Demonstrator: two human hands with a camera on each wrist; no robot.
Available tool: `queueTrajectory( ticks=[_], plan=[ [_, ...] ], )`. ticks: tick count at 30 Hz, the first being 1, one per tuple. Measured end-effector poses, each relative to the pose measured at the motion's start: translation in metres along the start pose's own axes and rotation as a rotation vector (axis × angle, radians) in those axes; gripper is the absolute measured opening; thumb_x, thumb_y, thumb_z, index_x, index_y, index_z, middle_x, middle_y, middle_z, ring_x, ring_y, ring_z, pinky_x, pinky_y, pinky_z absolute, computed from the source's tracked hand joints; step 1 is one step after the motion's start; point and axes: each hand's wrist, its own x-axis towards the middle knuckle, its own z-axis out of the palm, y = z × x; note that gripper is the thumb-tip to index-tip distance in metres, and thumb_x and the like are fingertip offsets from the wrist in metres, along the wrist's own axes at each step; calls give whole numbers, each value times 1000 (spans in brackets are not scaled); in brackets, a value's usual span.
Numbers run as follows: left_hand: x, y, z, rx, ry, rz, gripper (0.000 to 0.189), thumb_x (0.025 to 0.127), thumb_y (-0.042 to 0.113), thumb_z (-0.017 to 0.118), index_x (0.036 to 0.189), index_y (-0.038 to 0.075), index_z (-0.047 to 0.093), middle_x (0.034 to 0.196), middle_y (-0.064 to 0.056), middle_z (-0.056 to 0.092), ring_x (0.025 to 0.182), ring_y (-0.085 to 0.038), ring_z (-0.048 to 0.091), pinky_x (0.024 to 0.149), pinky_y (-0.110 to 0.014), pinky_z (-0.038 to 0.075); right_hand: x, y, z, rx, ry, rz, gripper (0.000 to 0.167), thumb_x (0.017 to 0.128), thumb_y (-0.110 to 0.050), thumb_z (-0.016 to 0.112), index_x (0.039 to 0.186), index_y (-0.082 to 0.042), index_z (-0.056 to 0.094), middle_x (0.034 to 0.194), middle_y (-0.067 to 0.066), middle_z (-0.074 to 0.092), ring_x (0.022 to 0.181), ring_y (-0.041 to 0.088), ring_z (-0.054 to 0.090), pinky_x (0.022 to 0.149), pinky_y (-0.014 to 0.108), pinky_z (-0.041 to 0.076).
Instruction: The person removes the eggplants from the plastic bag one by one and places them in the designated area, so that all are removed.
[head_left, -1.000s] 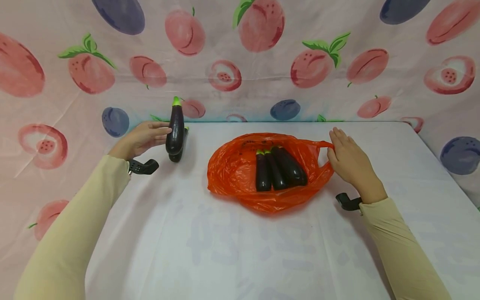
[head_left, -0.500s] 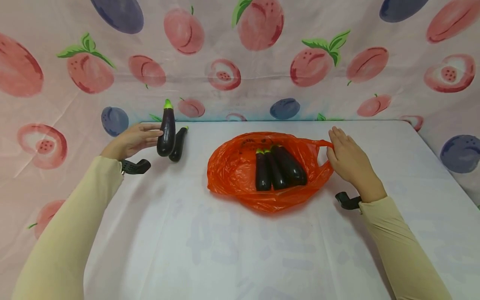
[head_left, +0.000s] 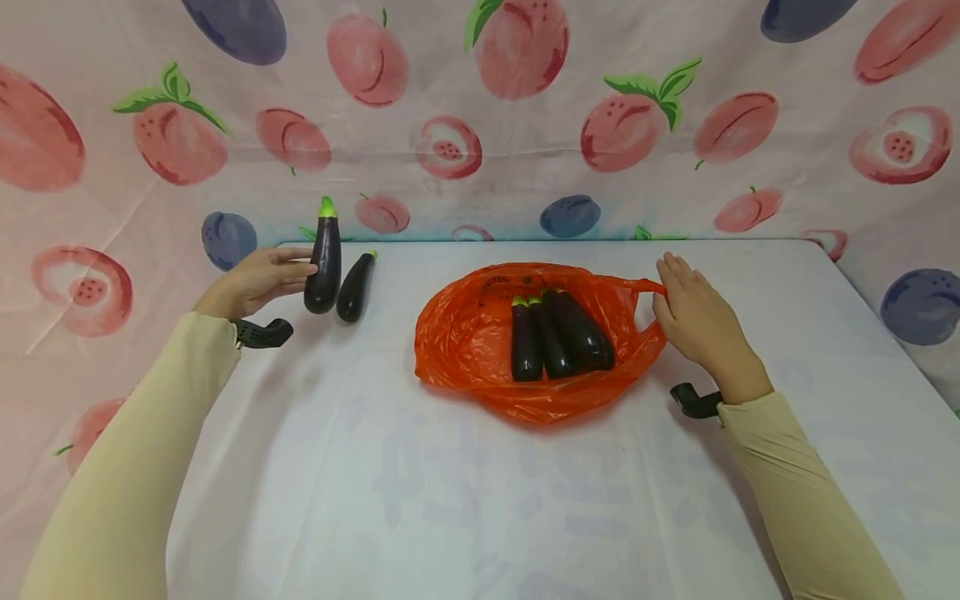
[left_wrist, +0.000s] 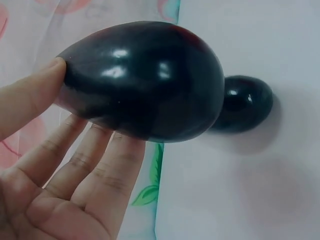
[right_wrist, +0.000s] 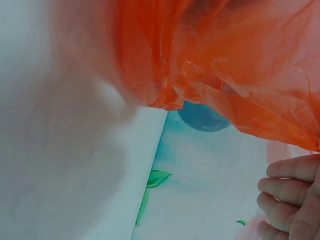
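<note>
My left hand (head_left: 255, 279) pinches a dark purple eggplant (head_left: 323, 267) between thumb and fingers, stem end up, above the table's far left. In the left wrist view the blunt end of this eggplant (left_wrist: 150, 82) is close up, the thumb on one side and fingers on the other. A second eggplant (head_left: 356, 287) lies just right of it on the table. Three eggplants (head_left: 558, 337) lie side by side in an orange-red plastic bag (head_left: 465, 350), mouth facing up. My right hand (head_left: 697, 312) holds the bag's right handle at the thumb, its other fingers extended.
The white tabletop (head_left: 450, 492) stretches around the bag. Behind it hangs a fruit-printed cloth (head_left: 517, 200), close to the far edge. A black wrist camera mount sits on each wrist, the left (head_left: 262, 333) and the right (head_left: 695, 402).
My left hand has moved left with its eggplant, so the one lying on the table now shows apart from it. The right hand and the bag stay put.
</note>
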Motion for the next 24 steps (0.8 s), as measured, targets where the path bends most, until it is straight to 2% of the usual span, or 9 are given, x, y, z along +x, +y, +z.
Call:
queueTrajectory(
  ticks=[4, 11, 15, 20, 24],
  plan=[
    [0, -3, -2, 24, 12, -6, 69, 94, 20, 57, 148, -3, 20, 93, 26, 59, 88, 9, 61, 82, -9, 50, 0, 0, 0, 0, 3, 0, 56, 99, -22, 34, 144, 10, 25, 152, 27, 21, 142, 40, 19, 116, 56, 16],
    [2, -9, -4, 66, 31, -12, 68, 94, 23, 57, 147, -2, 23, 95, 27, 59, 89, 11, 60, 94, -16, 48, 1, 0, 0, -2, -3, 2, 56, 99, -24, 32, 144, 9, 24, 152, 27, 21, 142, 40, 18, 116, 56, 16],
    [3, -10, -5, 58, 36, -8, 69, 94, 24, 58, 147, -1, 23, 94, 27, 59, 90, 11, 59, 95, -17, 47, 2, 1, 1, -2, 0, -2, 56, 99, -24, 31, 144, 10, 24, 152, 27, 21, 142, 40, 18, 116, 56, 16],
    [3, -10, -5, 63, 46, -17, 71, 93, 26, 58, 148, 1, 22, 97, 26, 56, 90, 12, 58, 110, -33, 36, 2, 1, 1, -4, -2, 1, 57, 99, -24, 31, 144, 10, 24, 152, 27, 21, 142, 41, 18, 115, 57, 17],
    [3, -11, -5, 63, 55, -16, 71, 93, 27, 58, 148, 0, 22, 99, 23, 54, 90, 12, 58, 114, -40, 31, 2, 1, 0, -6, -4, 4, 57, 99, -24, 31, 144, 10, 23, 152, 27, 21, 142, 41, 18, 115, 57, 17]
  ],
)
